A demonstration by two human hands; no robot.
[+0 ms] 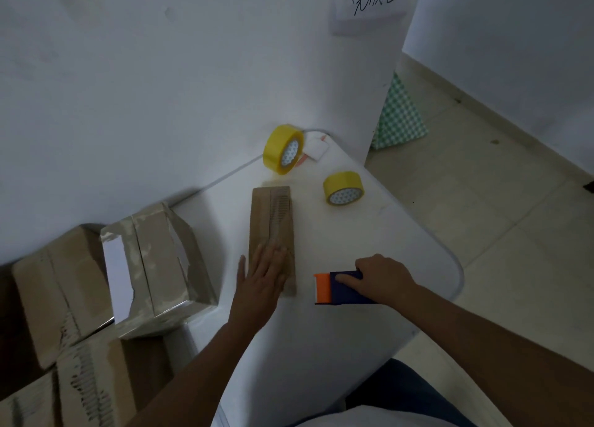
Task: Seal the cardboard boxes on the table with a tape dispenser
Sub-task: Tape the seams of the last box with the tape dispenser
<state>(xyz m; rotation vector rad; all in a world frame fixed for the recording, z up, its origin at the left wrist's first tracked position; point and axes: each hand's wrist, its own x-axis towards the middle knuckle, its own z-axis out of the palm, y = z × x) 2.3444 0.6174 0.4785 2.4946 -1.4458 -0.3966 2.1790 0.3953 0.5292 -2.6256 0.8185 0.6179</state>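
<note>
A narrow flat cardboard box point(271, 221) lies on the white table point(321, 330), running away from me. My left hand point(262, 277) rests flat on its near end with straight fingers. To the right, my right hand point(382, 277) grips a blue tape dispenser point(347, 290) with an orange front, which sits on the table beside the box without touching it.
Two yellow tape rolls stand behind the box, one point(283, 148) near the wall and one point(343, 188) to the right. A box wrapped in shiny tape point(157, 269) and several cardboard boxes point(58, 298) crowd the left. The table's rounded edge point(456, 266) drops to a tiled floor.
</note>
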